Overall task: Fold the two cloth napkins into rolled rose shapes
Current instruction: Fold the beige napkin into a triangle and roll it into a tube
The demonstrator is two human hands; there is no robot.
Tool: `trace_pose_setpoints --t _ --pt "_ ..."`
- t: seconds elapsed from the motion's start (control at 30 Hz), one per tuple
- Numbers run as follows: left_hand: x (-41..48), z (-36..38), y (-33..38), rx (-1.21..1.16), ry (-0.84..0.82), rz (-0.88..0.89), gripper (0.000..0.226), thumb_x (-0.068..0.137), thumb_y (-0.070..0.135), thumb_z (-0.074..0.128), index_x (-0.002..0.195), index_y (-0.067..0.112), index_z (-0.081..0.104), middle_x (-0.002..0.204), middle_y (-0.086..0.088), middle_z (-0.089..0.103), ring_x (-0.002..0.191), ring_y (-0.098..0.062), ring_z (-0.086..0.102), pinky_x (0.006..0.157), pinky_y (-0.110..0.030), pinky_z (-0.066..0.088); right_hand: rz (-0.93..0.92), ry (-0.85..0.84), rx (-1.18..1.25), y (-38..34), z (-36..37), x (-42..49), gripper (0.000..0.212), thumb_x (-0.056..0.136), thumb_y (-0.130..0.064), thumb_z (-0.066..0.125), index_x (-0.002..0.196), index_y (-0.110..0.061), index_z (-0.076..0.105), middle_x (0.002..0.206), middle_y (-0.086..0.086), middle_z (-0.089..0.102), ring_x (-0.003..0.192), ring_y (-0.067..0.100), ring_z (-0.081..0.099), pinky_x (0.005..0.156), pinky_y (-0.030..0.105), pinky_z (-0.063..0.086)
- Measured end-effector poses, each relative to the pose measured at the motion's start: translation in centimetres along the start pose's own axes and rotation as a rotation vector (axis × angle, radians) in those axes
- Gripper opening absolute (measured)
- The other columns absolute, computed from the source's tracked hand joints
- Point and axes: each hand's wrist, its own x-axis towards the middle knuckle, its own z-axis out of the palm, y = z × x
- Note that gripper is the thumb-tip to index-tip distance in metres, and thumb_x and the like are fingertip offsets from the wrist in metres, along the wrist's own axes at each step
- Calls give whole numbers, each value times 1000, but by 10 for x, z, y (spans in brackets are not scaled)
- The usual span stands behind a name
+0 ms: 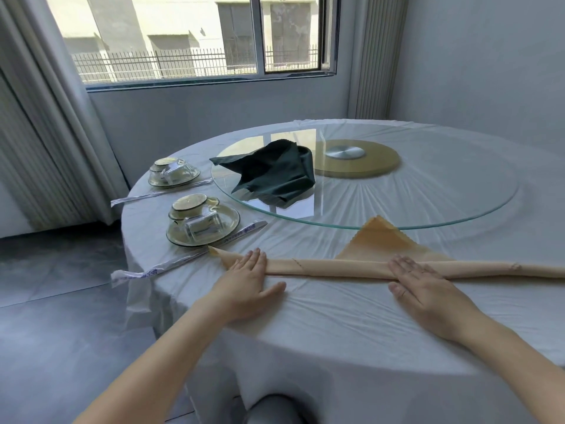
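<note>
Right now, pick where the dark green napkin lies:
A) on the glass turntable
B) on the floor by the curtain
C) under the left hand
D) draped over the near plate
A: the dark green napkin lies loosely crumpled on the glass turntable, left of its gold hub and apart from the plates.

Soft daylight, bright, slightly hazy.
Lit from window (195, 35) at 11 o'clock; pale reflections on glass turntable (443, 206); soft shadows falling toward 6 o'clock; wide-angle bowing at 9 and 3 o'clock.
</note>
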Motion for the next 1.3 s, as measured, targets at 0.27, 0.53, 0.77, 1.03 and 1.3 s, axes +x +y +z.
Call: trace_pose_setpoints --t 0.27,0.53,0.77,1.03,1.3 --pt "0 -5 -23 -82 3 -97 75 96 54 26 150 7 5 158 -7 -1 146 -14 -3 116 -26 -2 -6 53 113 2 -4 3 53 100 -33 33 148 -17 19 156 -4 13 143 4 5 109 15 -1" --pt "-1 -4 3 -9 44 -30 68 98 50 24 150 11 6 159 -1 2 145 -12 -2 116 -35 -4 -22 131 171 19 -5 -5 48 99 -32 38 144 -17 32 153 -4 24 141 1 12 111 16 3" --pt "7 9 31 -15 94 207 92 68 64 -8 149 28 16 156 15 8 144 -4 4 115 -44 -6 3 120 272 76 -20 -22 41 97 -24 48 137 -14 45 147 -2 36 132 -6 18 110 13 7" --pt "15 17 65 -58 276 459 50 88 42 28 125 29 58 124 11 61 110 -19 60 89 -39 48 189 98 231 128 -36 -32 46 96 -29 49 139 -15 42 151 -2 28 129 -7 11 103 8 3" --pt "16 14 61 -96 355 548 37 83 29 41 109 29 67 96 10 66 76 -17 61 58 -22 50 138 180 174 97 -32 -29 52 95 -35 48 143 -22 33 154 0 21 139 1 8 109 14 5"
